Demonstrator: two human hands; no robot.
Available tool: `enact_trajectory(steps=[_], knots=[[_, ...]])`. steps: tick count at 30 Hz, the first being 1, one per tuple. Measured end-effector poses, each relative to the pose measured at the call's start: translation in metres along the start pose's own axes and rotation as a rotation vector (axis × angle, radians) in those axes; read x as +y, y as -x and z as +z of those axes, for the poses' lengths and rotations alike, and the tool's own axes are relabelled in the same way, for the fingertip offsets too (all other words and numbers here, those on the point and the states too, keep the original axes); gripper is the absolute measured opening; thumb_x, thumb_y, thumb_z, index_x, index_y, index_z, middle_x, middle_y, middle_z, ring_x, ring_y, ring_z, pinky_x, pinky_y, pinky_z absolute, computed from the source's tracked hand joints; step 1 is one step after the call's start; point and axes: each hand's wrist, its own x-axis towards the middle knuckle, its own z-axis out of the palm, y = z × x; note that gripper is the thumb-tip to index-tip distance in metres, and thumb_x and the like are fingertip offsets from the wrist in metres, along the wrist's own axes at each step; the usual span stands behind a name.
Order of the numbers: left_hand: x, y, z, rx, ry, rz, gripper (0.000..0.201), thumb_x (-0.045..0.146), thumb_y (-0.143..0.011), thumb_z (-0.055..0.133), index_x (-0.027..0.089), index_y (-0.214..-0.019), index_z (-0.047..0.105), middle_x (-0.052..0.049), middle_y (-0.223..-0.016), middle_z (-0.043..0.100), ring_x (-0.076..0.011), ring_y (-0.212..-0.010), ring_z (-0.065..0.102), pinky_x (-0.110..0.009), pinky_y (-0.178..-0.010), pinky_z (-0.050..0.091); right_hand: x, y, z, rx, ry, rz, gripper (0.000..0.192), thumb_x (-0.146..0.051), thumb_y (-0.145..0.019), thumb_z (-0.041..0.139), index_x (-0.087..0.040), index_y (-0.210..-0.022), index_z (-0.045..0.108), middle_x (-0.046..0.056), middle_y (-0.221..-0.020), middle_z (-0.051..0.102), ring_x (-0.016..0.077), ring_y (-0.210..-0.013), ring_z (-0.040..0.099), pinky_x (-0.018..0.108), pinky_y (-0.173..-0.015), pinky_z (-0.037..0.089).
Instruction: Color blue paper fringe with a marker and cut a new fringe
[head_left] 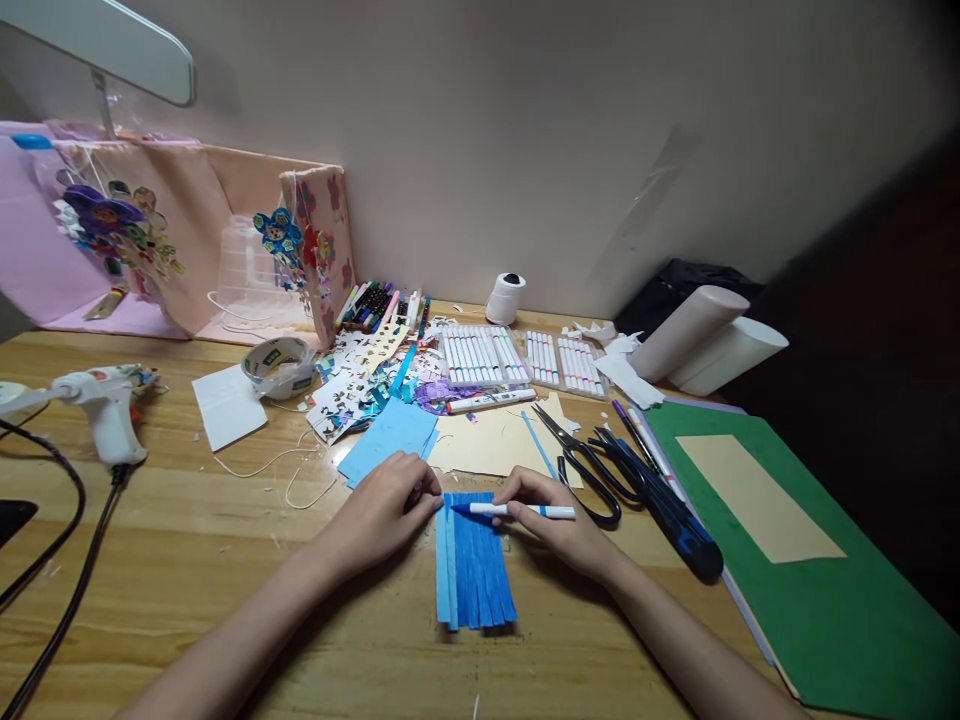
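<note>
A strip-cut blue paper (480, 570) lies on the wooden table in front of me, its lower end slit into a fringe. Most of it is coloured dark blue, while a band along the left stays light blue. My left hand (394, 505) is closed, thumb and fingertips pinching the paper's upper left edge. Between the fingers of my right hand (555, 515) is a white marker (551, 512) with a blue tip, which touches the paper near its top left. Just beyond my left hand are light blue sheets (394, 440).
Scissors (577, 465) and a utility knife (675, 520) lie right of my right hand, beside a green board (810, 600). Marker sets (484, 355), paper scraps (352, 375) and a tape roll (277, 365) are farther back. A corded glue gun (109, 410) rests at left.
</note>
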Motion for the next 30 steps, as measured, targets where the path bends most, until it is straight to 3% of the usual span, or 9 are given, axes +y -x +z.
enact_trajectory(steps=[26,30], knots=[[0.0011,-0.0012,-0.0017,-0.006,-0.002,0.01,0.011,0.029,-0.086,0.052,0.02,-0.083,0.057,-0.002,-0.074,0.056,-0.0188,-0.075,0.05,-0.031,-0.065,0.038,0.0013,0.0004,-0.0028,0.05,0.035,-0.022,0.018,-0.035,-0.086,0.055,-0.017,-0.085,0.058,0.004,-0.082,0.064,0.0174,-0.077,0.061,0.029,-0.07,0.046],[0.0017,-0.0012,-0.0014,-0.005,-0.01,0.008,0.012,0.029,-0.086,0.051,0.019,-0.083,0.057,-0.002,-0.074,0.056,-0.0189,-0.076,0.05,-0.031,-0.065,0.038,0.0009,0.0007,-0.0034,-0.026,0.033,-0.018,0.018,-0.034,-0.086,0.056,-0.017,-0.082,0.058,0.004,-0.079,0.065,0.0175,-0.075,0.061,0.029,-0.069,0.046]])
